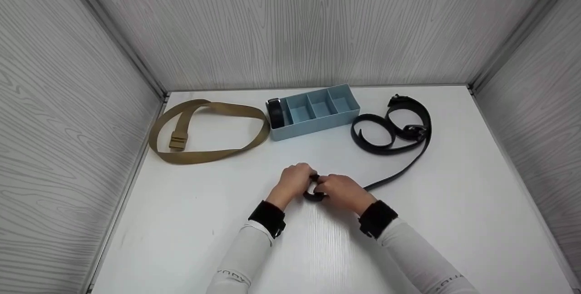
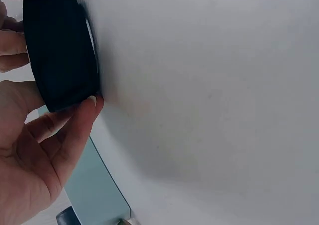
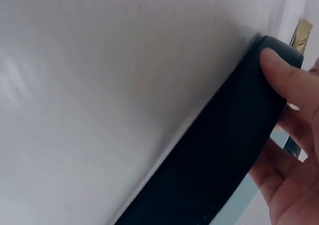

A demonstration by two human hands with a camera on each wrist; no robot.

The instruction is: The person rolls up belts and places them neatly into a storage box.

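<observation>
Both hands meet at the middle of the white table (image 1: 190,221) over a small coil of black belt (image 1: 314,193). My left hand (image 1: 296,179) grips the coil (image 2: 62,55) from the left, thumb along its edge. My right hand (image 1: 341,190) holds it from the right, fingers curled on the black strap (image 3: 219,155). The rest of this belt (image 1: 399,172) trails back right to loose loops (image 1: 395,126).
A blue divided tray (image 1: 317,119) stands at the back centre, with a rolled black belt (image 1: 275,112) in its left compartment. A tan webbing belt (image 1: 209,133) with a buckle lies looped at the back left. Grey walls enclose the table on three sides.
</observation>
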